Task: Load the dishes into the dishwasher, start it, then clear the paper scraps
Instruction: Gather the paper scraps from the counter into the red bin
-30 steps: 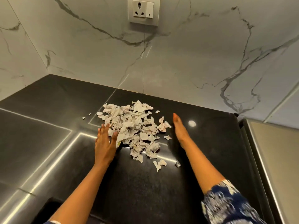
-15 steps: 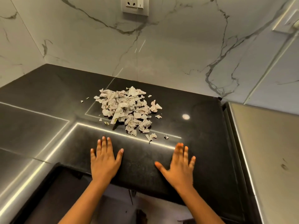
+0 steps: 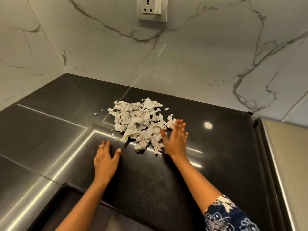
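Moved against paper scraps (image 3: 138,120): right hand (image 3: 175,140), blurred, fingers straight; left hand (image 3: 105,161) flat, spread.

A domestic kitchen is indicated: a polished black stone worktop (image 3: 50,130) is seen beneath the left hand (image 3: 104,162) and right hand (image 3: 175,140), white grey-veined marble wall panels (image 3: 200,64) beyond them, a white socket-and-switch plate (image 3: 152,9) above.
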Demonstrator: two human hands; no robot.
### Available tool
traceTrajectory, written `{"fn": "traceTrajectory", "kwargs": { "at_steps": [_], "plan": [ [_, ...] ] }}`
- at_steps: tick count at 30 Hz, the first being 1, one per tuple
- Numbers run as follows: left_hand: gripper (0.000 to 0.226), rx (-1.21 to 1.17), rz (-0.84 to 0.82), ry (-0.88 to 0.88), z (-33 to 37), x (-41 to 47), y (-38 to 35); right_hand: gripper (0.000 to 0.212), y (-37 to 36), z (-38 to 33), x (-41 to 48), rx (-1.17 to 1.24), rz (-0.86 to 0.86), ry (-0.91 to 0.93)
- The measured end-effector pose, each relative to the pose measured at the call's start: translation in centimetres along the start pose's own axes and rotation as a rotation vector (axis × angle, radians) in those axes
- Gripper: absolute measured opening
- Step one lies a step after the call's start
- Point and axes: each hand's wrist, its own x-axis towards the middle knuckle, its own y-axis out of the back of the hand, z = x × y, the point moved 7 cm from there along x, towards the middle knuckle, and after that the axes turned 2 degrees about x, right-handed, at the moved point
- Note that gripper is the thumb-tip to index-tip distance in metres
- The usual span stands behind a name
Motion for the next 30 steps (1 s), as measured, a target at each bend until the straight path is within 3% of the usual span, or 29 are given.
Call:
{"fn": "traceTrajectory", "kwargs": {
  "at_steps": [4, 9, 14, 16, 18, 21, 24, 27, 30],
  "plan": [
    [0.061, -0.081, 0.056, 0.069, -0.5, 10.0, 0.6, 0.08, 1.6, 3.2, 7.9, 0.001, -0.001, -0.141],
    [0.074, -0.04, 0.028, 0.046, 1.2, 21.7, 0.1, 0.072, -2.9, -1.1, 16.5, -0.146, -0.21, 0.081],
    [0.063, -0.062, -0.139, -0.092, 3.5, 26.6, -1.7, 0.068, -5.6, -4.1, 18.8, -0.113, -0.436, 0.267],
    [0.071, -0.161, -0.189, -0.119, 3.6, 25.1, -1.7, 0.081, -5.4, -4.0, 17.6, 0.025, -0.529, 0.316],
    [0.08, -0.241, -0.174, -0.213, 3.3, 23.3, -1.5, 0.084, -4.4, -3.1, 17.3, 0.294, -0.528, 0.239],
    [0.077, -0.16, 0.029, -0.274, 1.4, 23.3, 0.5, 0.072, -3.4, -3.1, 19.7, 0.507, -0.466, 0.089],
    [0.059, -0.053, 0.253, -0.015, -3.0, 26.7, 3.3, 0.071, -5.4, -6.0, 23.3, 0.271, -0.533, 0.141],
    [0.063, 0.066, 0.139, 0.14, -5.3, 30.6, 3.7, 0.061, -9.0, -9.9, 24.5, 0.06, -0.662, 0.305],
    [0.064, 0.14, -0.07, -0.02, -3.1, 32.5, 1.6, 0.073, -11.3, -11.9, 23.5, -0.006, -0.766, 0.427]
  ]
}}
